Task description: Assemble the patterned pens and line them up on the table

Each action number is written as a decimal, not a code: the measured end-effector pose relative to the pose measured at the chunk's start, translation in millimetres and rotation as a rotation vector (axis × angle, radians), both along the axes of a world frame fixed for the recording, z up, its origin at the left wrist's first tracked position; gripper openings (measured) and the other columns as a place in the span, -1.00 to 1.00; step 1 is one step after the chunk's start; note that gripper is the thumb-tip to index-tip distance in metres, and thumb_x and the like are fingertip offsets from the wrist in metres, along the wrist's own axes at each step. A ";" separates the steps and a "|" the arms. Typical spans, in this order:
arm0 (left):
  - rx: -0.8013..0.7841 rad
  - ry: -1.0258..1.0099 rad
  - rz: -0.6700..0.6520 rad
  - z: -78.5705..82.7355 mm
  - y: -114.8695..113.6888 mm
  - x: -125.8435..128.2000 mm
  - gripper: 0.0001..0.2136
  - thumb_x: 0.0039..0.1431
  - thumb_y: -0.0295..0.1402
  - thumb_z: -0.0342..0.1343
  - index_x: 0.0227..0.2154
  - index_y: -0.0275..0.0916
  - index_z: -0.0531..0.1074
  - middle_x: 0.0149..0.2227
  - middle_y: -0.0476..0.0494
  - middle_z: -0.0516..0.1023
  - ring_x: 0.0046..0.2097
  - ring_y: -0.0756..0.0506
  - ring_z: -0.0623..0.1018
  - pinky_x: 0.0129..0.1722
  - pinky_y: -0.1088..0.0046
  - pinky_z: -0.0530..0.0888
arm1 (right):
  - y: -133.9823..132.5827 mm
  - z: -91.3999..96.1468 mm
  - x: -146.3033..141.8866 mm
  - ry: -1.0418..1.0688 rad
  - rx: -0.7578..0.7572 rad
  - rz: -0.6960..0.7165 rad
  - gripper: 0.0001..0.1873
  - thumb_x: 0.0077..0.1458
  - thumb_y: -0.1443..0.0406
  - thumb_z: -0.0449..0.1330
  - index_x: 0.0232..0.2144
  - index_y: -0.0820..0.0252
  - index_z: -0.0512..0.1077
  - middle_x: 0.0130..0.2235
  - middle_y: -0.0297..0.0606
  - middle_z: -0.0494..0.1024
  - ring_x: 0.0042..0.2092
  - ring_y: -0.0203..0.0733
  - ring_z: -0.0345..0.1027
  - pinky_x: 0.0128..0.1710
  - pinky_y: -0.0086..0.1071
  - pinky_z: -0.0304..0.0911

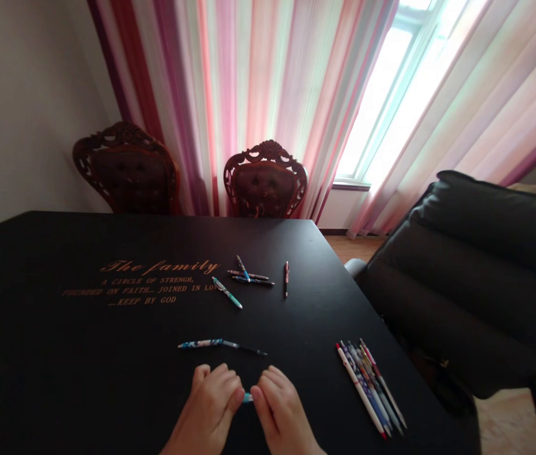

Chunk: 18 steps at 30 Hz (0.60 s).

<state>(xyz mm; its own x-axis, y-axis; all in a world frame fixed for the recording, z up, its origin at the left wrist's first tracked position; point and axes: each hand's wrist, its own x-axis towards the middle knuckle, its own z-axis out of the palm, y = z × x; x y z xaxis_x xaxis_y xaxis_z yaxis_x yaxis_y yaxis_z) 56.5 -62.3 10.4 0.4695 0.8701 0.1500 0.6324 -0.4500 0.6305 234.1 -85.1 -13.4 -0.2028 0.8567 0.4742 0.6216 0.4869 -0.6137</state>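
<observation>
Near the table's front edge, my left hand (218,399) and my right hand (280,404) are closed close together. Between the thumbs shows a short bit of a teal pen part (248,397), gripped from both sides; the fingers hide the rest of it. Just beyond my hands lies a blue and white patterned pen barrel (201,344), with a dark, thin refill (249,349) at its right end. Whether the refill sits inside the barrel or only touches it, I cannot tell.
Right of my hands, several pens (367,385) lie side by side. Farther off are a teal pen (227,292), a small crossed pile of pens (251,278) and a dark reddish pen (286,279). Carved chairs (265,180) and a black recliner (476,272) border the black table (83,373).
</observation>
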 end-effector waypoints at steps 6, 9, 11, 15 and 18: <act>-0.387 -0.236 0.126 0.1 0.1 -1.2 -0.54 0.27 0.04 -0.13 -0.54 -0.17 0.40 -0.44 -0.02 0.45 -0.30 -0.09 0.43 -0.28 0.40 0.43 | 5.0 27.1 9.2 -0.157 0.064 0.117 -0.78 0.24 0.39 -0.02 -0.46 0.14 0.25 -0.45 -0.29 0.38 -0.33 -0.17 0.26 -0.12 -0.23 0.24; -0.699 -0.368 0.123 -7.9 5.9 -0.5 -0.45 0.14 0.20 -0.11 -0.63 -0.20 0.26 -0.60 0.06 0.26 -0.51 0.01 0.28 -0.55 0.52 0.26 | 6.9 32.4 11.0 -0.184 0.073 0.139 -0.81 0.22 0.39 0.01 -0.45 0.15 0.28 -0.41 -0.24 0.41 -0.30 -0.14 0.26 -0.19 -0.25 0.23; -0.891 -0.429 0.084 -13.5 13.3 -4.1 -0.43 0.05 0.27 -0.09 -0.66 -0.18 0.15 -0.68 0.15 0.09 -0.62 0.07 0.09 -0.63 0.54 0.08 | 8.7 32.7 15.4 -0.181 0.076 0.149 -0.82 0.23 0.39 0.03 -0.43 0.15 0.31 -0.40 -0.25 0.42 -0.29 -0.13 0.26 -0.21 -0.25 0.22; -0.805 -0.443 0.195 -10.9 30.7 -24.3 -0.39 -0.02 0.34 -0.15 -0.68 -0.17 0.12 -0.70 0.15 0.08 -0.62 0.06 0.10 -0.60 0.51 0.09 | 14.1 32.6 39.0 -0.048 0.029 -0.042 -0.81 0.28 0.41 -0.01 -0.35 0.12 0.35 -0.36 -0.28 0.45 -0.27 -0.16 0.30 -0.11 -0.22 0.23; -0.389 -0.281 0.258 0.1 35.9 -36.8 -0.51 0.16 0.14 -0.10 -0.55 -0.20 0.35 -0.52 0.02 0.37 -0.41 -0.06 0.39 -0.31 0.39 0.29 | 16.2 32.1 57.1 0.058 -0.060 -0.199 -0.84 0.28 0.39 0.03 -0.32 0.10 0.36 -0.32 -0.28 0.47 -0.24 -0.14 0.34 -0.11 -0.21 0.26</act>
<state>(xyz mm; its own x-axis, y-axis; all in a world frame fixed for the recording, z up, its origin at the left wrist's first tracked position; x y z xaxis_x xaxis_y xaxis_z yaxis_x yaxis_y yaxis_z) 19.6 -26.3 10.5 0.2212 0.9682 -0.1169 0.4746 -0.0021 0.8802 291.2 -68.9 18.7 -0.0006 0.9040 0.4275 0.6645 0.3198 -0.6754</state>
